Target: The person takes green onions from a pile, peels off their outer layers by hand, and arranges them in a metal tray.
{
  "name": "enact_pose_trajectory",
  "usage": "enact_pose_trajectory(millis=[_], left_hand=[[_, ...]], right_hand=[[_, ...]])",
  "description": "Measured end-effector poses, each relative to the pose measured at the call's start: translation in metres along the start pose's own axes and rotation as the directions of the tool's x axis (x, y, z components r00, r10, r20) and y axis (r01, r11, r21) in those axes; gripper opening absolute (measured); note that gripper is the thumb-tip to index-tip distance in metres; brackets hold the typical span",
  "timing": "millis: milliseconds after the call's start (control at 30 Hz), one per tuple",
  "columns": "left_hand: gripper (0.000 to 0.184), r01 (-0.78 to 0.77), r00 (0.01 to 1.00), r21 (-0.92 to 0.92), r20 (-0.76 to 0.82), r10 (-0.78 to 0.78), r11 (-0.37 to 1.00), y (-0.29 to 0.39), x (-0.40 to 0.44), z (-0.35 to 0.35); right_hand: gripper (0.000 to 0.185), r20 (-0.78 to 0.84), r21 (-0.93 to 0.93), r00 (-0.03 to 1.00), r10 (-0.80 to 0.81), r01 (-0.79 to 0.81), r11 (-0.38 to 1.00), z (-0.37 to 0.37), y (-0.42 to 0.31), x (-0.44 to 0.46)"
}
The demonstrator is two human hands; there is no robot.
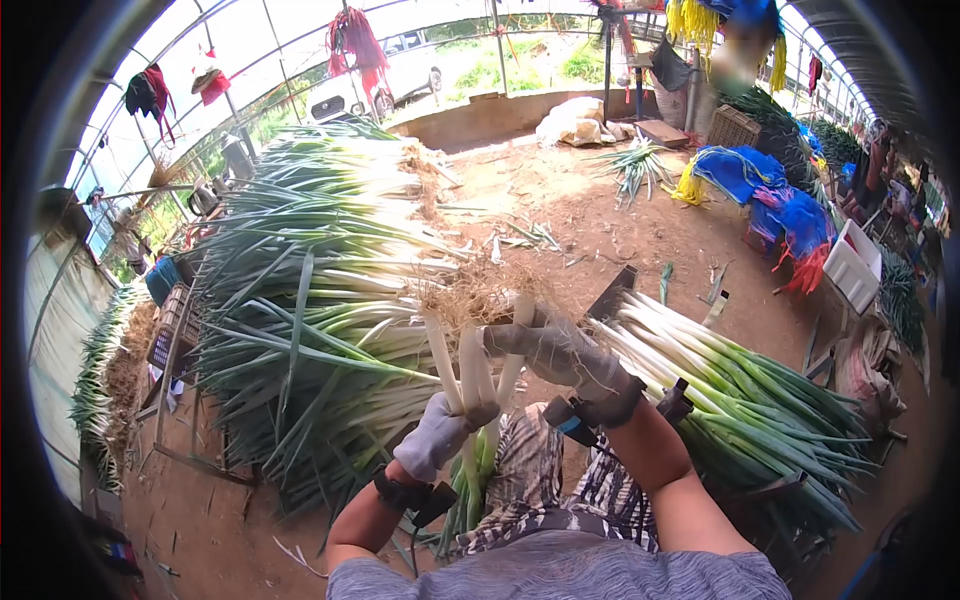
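Observation:
My left hand [440,437], in a grey glove, is closed around a few thick green onions [478,368]. They stand roots up in front of my lap, with their white stems showing and their green leaves hanging below. My right hand [568,358], in a dirty grey glove, has its fingers curled round the white stems just under the tangled brown roots [480,300]. To the left lies a large heap of green onions [300,330], roots toward the middle. At my right, cleaner green onions [720,370] rest in a metal-ended rack [612,293].
Scraps of leaf lie on the dirt floor [500,190]. Blue netting [740,170] and a white plastic box [853,265] are at the right. A wooden-legged frame [170,410] stands at the left. Another person [735,55] is at the back right.

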State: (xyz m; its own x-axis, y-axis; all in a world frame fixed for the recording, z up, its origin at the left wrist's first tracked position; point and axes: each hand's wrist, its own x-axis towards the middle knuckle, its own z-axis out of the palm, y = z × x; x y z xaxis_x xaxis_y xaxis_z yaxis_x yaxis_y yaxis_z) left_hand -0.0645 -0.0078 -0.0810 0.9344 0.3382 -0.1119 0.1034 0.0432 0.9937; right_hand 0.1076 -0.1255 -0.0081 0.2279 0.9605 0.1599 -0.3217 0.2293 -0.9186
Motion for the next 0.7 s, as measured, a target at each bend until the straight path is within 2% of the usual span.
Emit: enact_pose_trajectory(millis=[67,167,267,300,367,400,467,500,567,600,667,700], left_hand=[[0.027,0.018,1.000,0.011,-0.014,-0.018,1.000,0.017,-0.004,0.003],[0.026,-0.046,0.995,0.020,-0.088,0.048,0.999,0.022,-0.004,-0.007],[0.025,-0.033,0.999,0.062,0.008,0.033,0.998,0.035,-0.002,-0.010],[0.024,-0.088,0.995,0.031,0.057,0.086,0.996,0.042,-0.004,-0.006],[0.024,-0.038,0.995,0.089,0.100,0.029,0.995,0.043,0.001,-0.012],[0.025,-0.017,0.992,0.121,0.123,0.002,0.992,0.044,0.003,-0.014],[0.027,-0.025,0.989,0.069,0.146,0.015,0.997,0.046,0.005,-0.011],[0.028,-0.028,0.987,0.042,0.159,0.021,0.999,0.046,0.006,-0.008],[0.030,-0.042,0.984,0.146,0.177,0.016,0.988,0.061,0.002,-0.002],[0.031,-0.047,0.982,0.193,0.187,0.010,0.980,0.066,0.001,0.001],[0.033,-0.080,0.969,0.182,0.244,0.034,0.980,0.060,0.009,0.000],[0.034,-0.090,0.962,0.169,0.268,0.042,0.981,0.057,0.011,-0.001]], right_hand=[[0.045,0.097,-0.021,0.995,0.016,-0.014,1.000,0.000,-0.007,-0.002],[0.047,0.108,-0.112,0.991,0.085,-0.073,0.991,0.021,-0.031,-0.007],[0.044,0.098,-0.098,0.993,0.071,-0.061,0.993,0.019,-0.020,0.002],[0.042,0.098,-0.091,0.993,0.069,-0.060,0.994,0.017,-0.012,0.005],[0.040,0.103,-0.077,0.993,0.062,-0.054,0.996,0.013,0.001,0.013],[0.037,0.070,-0.091,0.997,0.023,-0.017,0.996,0.011,0.007,0.016],[0.031,0.003,-0.125,0.998,-0.057,0.057,0.991,0.005,0.021,0.017],[0.029,-0.053,-0.059,0.994,-0.092,0.089,0.994,0.001,0.030,0.019],[0.024,-0.176,0.067,0.974,-0.146,0.160,0.985,0.001,0.040,0.020],[0.023,-0.189,0.000,0.965,-0.181,0.185,0.983,-0.001,0.040,0.018],[0.021,-0.206,-0.131,0.949,-0.238,0.215,0.968,0.009,0.018,0.012],[0.017,-0.227,-0.154,0.924,-0.309,0.279,0.948,0.012,0.016,0.013]])
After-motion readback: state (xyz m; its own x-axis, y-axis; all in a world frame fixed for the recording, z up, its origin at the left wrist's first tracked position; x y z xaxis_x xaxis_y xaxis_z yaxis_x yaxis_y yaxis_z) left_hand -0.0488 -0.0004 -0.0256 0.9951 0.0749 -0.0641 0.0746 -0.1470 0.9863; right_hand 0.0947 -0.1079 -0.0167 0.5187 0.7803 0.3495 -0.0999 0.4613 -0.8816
